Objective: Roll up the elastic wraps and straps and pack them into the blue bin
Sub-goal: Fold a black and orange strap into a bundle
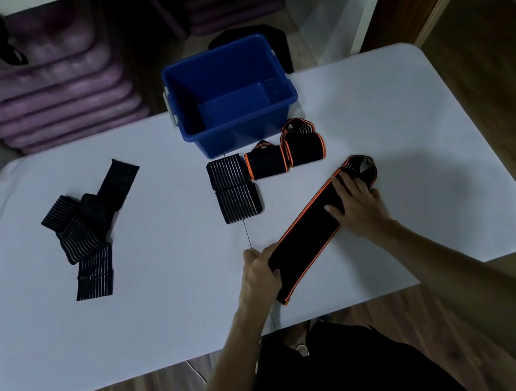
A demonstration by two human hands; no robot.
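Head view showed the blue bin [229, 96] with nothing visible inside, so packing looked unstarted; beyond the left hand [259, 274], whose grip pinched the near end of the flat orange-edged strap [308, 234], lay two striped rolls [235, 187] and two orange-edged rolls [284, 155], seemingly done, just beside the bin. The right hand [355, 203], fingers straight, pressed the strap's far part onto the table [166, 307], while well to the left of both grips a tangle of striped wraps [88, 225] waited unrolled. Dim light hid how tightly the rolls were fastened, and the bin's near inner wall was out of sight.
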